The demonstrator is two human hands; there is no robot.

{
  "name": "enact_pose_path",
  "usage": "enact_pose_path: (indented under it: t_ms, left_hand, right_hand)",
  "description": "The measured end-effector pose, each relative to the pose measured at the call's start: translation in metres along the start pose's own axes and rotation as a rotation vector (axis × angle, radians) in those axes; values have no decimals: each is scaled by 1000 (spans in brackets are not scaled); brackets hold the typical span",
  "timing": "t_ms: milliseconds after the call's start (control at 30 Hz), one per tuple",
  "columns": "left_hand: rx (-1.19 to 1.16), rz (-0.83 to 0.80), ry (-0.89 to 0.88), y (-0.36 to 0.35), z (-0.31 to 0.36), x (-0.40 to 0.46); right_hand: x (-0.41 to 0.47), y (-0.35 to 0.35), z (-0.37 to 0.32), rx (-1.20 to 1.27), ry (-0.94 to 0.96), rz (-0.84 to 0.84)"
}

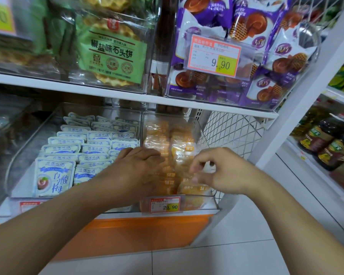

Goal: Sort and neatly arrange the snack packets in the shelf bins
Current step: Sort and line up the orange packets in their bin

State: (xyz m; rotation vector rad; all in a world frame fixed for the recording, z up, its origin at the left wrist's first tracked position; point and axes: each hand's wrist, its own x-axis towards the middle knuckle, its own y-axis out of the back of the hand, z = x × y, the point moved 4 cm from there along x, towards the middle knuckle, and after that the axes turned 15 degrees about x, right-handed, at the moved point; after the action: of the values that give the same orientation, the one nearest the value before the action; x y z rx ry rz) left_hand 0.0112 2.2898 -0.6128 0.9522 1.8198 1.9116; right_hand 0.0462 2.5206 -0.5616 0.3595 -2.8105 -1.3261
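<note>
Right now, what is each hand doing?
Left hand: open, flat on the orange clear-wrapped snack packets.
Right hand: fingers curled; whether it pinches a packet cannot be told.

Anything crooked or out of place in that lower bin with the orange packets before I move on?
Yes. In the orange packets' bin, the left stack runs straight, but right-column packets lie tilted at mixed angles, one near the front askew. The white packets alongside stand in tidy rows.

Blurred far-left bins (12, 124), contents unreadable
</note>
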Motion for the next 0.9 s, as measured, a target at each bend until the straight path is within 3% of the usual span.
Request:
enact_pose_path:
  t_ms: [100, 233, 367, 500, 733, 900]
  left_hand:
    - [-60, 2, 35, 6, -6, -4]
    - [-111, -27, 81, 14, -14, -14]
    - [-169, -36, 130, 17, -19, -19]
    - [-194, 4, 123, 16, -19, -16]
    - [-141, 89, 28, 11, -14, -14]
    - [-116, 65, 7, 9, -11, -16]
  right_hand:
    - [-3, -14, 3, -178, -28, -19]
    - [-1, -16, -3, -318, -33, 100]
    - [0, -12, -14, -229, 21, 246]
    - [4, -31, -32, -76, 119, 270]
    - [13, -66, -37, -118, 144, 270]
    - [12, -69, -36, -213, 170, 253]
